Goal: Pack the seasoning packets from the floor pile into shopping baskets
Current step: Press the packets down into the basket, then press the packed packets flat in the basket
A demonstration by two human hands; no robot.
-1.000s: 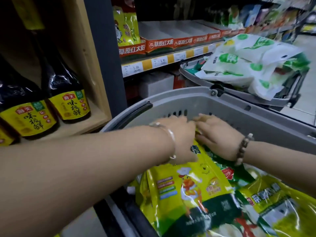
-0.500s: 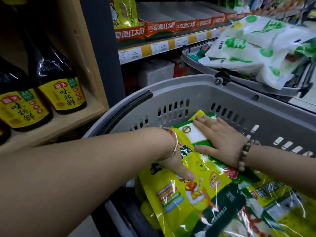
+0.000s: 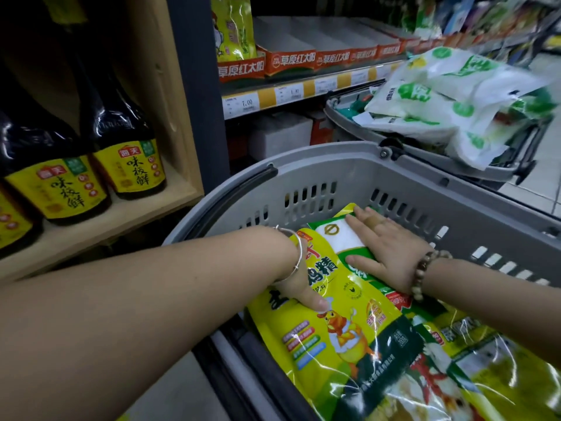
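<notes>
One yellow packet [image 3: 343, 329], long axis toward basket [image 3: 318, 174] far wall; left fingers [image 3: 315, 303] grasp it, right fingers [image 3: 364, 221] flat.

We slid our left hand [image 3: 303, 294] back along the yellow packet [image 3: 343, 335] to grip its left edge (thumb on top) and flattened our right hand [image 3: 391, 253] on the green-and-white packet [image 3: 340, 235]; both packets sank lower in the basket [image 3: 334, 165].

Two baskets [image 3: 349, 165] — three bottles [image 3: 127, 165] — two hands [image 3: 391, 253].
</notes>
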